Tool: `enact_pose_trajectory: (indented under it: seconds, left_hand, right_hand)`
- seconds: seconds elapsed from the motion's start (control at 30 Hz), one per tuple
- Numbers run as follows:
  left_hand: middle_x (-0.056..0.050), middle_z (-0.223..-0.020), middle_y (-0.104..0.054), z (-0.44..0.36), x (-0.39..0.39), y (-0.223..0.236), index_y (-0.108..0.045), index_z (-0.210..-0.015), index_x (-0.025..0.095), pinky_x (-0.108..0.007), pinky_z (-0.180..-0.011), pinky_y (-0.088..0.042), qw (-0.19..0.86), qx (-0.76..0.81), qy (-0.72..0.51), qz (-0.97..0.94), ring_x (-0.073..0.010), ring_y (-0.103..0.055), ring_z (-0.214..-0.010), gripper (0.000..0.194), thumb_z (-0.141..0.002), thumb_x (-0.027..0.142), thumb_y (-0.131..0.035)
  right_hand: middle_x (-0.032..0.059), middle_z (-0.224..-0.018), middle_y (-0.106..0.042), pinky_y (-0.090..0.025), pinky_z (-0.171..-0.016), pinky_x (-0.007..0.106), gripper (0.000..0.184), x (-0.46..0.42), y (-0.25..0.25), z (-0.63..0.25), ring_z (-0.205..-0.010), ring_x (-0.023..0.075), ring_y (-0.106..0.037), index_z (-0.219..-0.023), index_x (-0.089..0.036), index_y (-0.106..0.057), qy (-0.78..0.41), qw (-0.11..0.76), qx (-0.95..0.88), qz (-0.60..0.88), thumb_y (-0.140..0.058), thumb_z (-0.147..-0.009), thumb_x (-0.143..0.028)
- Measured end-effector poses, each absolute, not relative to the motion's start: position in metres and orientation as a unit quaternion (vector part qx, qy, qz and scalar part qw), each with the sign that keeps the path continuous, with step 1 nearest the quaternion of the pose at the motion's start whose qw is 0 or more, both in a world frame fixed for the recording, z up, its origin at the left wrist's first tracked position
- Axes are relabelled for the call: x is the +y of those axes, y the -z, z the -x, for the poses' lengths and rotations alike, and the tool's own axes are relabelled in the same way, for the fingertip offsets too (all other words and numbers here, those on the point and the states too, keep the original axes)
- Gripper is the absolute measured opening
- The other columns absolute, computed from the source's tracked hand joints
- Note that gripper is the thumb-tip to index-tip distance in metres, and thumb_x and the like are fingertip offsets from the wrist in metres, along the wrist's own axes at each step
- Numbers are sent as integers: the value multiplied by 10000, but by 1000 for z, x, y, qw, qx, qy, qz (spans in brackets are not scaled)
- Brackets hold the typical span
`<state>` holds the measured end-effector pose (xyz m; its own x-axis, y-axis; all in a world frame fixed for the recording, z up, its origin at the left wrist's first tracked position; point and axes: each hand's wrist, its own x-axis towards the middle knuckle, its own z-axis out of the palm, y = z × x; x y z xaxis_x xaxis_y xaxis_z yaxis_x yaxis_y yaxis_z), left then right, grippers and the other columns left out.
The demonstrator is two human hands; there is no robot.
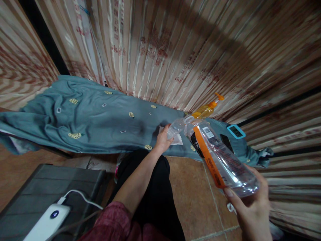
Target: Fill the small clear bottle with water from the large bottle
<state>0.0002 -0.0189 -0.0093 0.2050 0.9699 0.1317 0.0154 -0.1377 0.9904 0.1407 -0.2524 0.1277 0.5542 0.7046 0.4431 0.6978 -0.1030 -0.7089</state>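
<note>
My right hand (250, 207) grips the base of a large clear plastic bottle (220, 157) with an orange and black label, tilted so its mouth points away toward a smaller clear bottle (177, 126). My left hand (163, 140) is closed round that smaller bottle, which lies tilted above a white tissue (178, 140) on the teal bedsheet (95, 120). The two bottle mouths nearly meet.
An orange pump bottle (207, 108), a black phone (226, 142) and a blue-framed device (236, 131) lie on the sheet at the right. Striped curtains (175, 50) hang behind. A white power bank (48, 221) with cable rests on a dark box (50, 187) at the lower left. Tiled floor below.
</note>
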Motion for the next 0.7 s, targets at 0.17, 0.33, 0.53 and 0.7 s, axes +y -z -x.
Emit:
enact_pose_trajectory:
  seconds: [0.17,0.33,0.53,0.7]
  left_hand:
    - [-59,-1260,-733,-1,-18,10,-635,-1338,253,-416,-1092,-500,507,417,-483,-580,-276,-677,-1193,741,-649,8,-759]
    - [-69,-1285,-721,-1,-19,9,-623,-1356,239,-400,-1088,-504,502,423,-472,-589,-280,-670,-1220,739,-667,6,-753]
    - [-56,-1323,-709,0,-19,9,-616,-1368,254,-386,-1104,-492,500,424,-468,-593,-278,-654,-1255,748,-673,17,-758]
    - [-81,-1336,-704,0,-19,7,-598,-1389,230,-396,-1106,-486,504,427,-455,-597,-288,-656,-1250,740,-691,26,-741]
  right_hand:
    - [131,-1231,-616,-510,-901,473,859,-254,-126,-143,-1068,317,-631,-1329,-191,-549,-6,469,-466,750,-835,-626,-593]
    - [149,-1224,-622,-514,-889,469,889,-254,-127,-142,-1060,324,-636,-1325,-165,-548,-9,468,-460,755,-845,-606,-596]
    - [146,-1227,-622,-524,-887,459,845,-253,-129,-140,-1060,315,-639,-1317,-177,-548,3,465,-477,746,-832,-642,-597]
    - [133,-1234,-621,-533,-881,450,820,-254,-130,-140,-1066,308,-638,-1322,-194,-549,10,455,-486,746,-815,-667,-609]
